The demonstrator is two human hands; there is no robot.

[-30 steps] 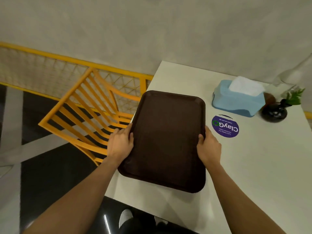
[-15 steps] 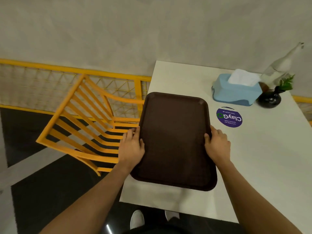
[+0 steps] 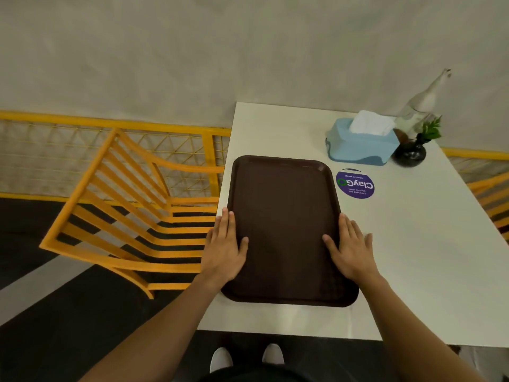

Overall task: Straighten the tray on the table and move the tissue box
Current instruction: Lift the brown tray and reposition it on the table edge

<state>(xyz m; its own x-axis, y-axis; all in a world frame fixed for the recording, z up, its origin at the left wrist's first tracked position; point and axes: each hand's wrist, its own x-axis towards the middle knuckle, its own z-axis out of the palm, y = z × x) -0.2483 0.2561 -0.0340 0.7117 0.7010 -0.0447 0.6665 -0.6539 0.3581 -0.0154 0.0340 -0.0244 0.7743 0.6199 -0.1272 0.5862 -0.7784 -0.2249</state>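
A dark brown tray (image 3: 286, 210) lies flat on the white table (image 3: 429, 257), near its left edge, its long sides roughly square with the table. My left hand (image 3: 224, 244) rests flat on the tray's left rim, fingers spread. On the right rim lies my right hand (image 3: 348, 246), also flat with fingers apart. Neither hand grips the tray. A light blue tissue box (image 3: 360, 146) with white tissue sticking out stands at the far right of the table, beyond the tray.
A black vase with a green sprig (image 3: 411, 150) and a clear glass bottle (image 3: 421, 106) stand right of the tissue box. A purple round sticker (image 3: 355, 184) lies beside the tray. An orange slatted chair (image 3: 132, 213) stands left of the table; another chair (image 3: 493, 199) shows at right.
The tray has turned from its skewed position to sit square and fully on the table. Both hands went from gripping its side rims to lying flat with fingers spread.
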